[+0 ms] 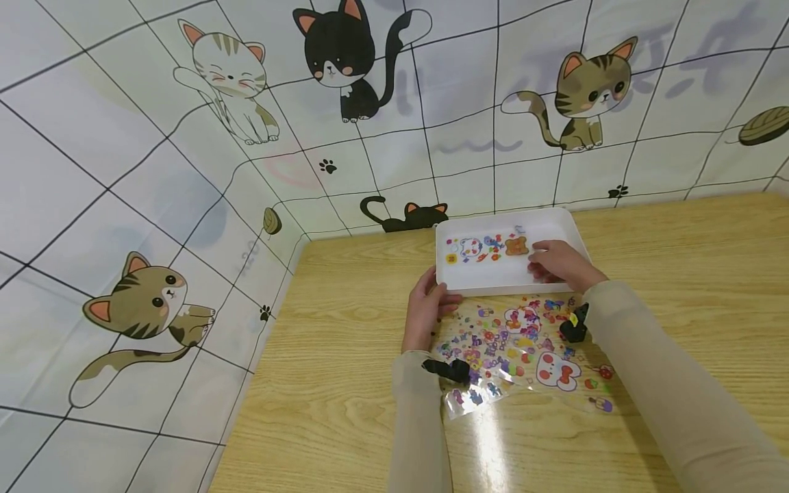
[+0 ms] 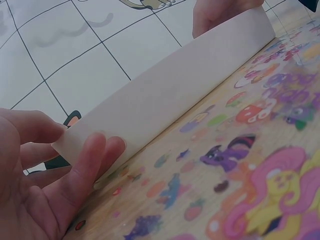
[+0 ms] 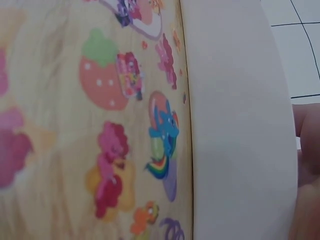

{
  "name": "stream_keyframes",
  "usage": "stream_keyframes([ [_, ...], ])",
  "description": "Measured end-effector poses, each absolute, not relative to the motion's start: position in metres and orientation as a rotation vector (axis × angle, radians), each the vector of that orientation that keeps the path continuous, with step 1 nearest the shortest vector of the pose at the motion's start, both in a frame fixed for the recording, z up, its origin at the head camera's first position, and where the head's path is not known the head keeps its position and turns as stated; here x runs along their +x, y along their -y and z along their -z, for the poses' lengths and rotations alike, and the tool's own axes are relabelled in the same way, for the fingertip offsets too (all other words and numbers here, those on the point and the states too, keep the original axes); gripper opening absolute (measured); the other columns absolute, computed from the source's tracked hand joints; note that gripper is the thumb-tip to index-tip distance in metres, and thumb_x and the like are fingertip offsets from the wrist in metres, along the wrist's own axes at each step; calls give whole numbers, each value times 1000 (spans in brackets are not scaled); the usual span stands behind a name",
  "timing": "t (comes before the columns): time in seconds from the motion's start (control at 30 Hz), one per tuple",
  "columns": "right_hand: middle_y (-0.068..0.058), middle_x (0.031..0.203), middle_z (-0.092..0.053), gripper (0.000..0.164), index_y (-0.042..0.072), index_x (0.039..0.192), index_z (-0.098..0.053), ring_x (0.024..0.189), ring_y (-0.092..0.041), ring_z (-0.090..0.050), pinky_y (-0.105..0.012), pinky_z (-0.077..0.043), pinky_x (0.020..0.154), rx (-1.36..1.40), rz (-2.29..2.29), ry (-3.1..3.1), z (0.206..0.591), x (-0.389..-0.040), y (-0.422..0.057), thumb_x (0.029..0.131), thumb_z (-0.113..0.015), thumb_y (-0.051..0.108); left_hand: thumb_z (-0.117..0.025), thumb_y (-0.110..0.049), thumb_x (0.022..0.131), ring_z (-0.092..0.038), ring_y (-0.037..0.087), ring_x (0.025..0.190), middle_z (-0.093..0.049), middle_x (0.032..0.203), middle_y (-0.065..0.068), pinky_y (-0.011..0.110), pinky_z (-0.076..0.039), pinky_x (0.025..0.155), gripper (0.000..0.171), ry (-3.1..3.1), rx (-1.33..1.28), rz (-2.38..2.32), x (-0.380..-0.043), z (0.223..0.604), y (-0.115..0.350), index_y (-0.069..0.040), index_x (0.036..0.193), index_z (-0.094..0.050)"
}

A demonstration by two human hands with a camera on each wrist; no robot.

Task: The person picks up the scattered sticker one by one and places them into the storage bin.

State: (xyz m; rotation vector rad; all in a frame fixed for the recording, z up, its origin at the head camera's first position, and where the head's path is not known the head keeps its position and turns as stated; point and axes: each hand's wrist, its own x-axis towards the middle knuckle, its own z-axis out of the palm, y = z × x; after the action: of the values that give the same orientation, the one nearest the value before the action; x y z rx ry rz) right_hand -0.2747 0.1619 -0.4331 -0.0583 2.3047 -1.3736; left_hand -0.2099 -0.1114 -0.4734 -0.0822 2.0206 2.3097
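A shallow white tray (image 1: 499, 290) stands against the patterned backdrop. Colourful stickers lie on its floor, among them a brown bear sticker (image 1: 516, 246) and a white cartoon-face sticker (image 1: 470, 248). At the tray's front left corner my left hand (image 1: 424, 311) grips the wall, its thumb along the outer front face in the left wrist view. My right hand (image 1: 564, 263) reaches over the front wall into the tray, fingertips low beside the bear sticker. Whether it pinches anything I cannot tell. In the right wrist view the tray wall hides most of that hand.
Clear sticker sheets (image 1: 524, 352) with many cartoon figures spread over the wooden table (image 1: 333, 356) in front of the tray, partly under both forearms. A cat-printed white backdrop (image 1: 468, 157) rises behind the table and along its left side. Black straps with small devices sit at both wrists.
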Motion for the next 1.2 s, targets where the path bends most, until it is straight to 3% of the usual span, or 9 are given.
stream_keyframes([
  [0.43,-11,86,-52,60,-1,141,-13,67,-17,-53,-27,-49,61,-27,1429,-2319,436,-276,-164,95,-40,27,-45,-20,93,-63,28,86,-51,124,4,35,-53,70,42,-2036,-125,-2294,-212,477,110,-26,135,-39],
  [0.87,-20,96,-51,47,5,135,-34,75,-25,-50,-32,-50,62,-118,1517,-2459,435,-270,-160,96,-38,30,-46,-20,93,-63,27,87,-52,123,5,35,-53,70,44,-2039,-134,-2287,-212,478,112,-24,136,-38],
  [1.2,-22,94,-52,46,8,129,-43,74,-29,-52,-35,-51,63,-234,1634,-2553,430,-262,-163,94,-38,38,-47,-21,93,-63,28,87,-49,127,5,35,-53,70,44,-2031,-114,-2298,-213,478,112,-22,136,-38],
])
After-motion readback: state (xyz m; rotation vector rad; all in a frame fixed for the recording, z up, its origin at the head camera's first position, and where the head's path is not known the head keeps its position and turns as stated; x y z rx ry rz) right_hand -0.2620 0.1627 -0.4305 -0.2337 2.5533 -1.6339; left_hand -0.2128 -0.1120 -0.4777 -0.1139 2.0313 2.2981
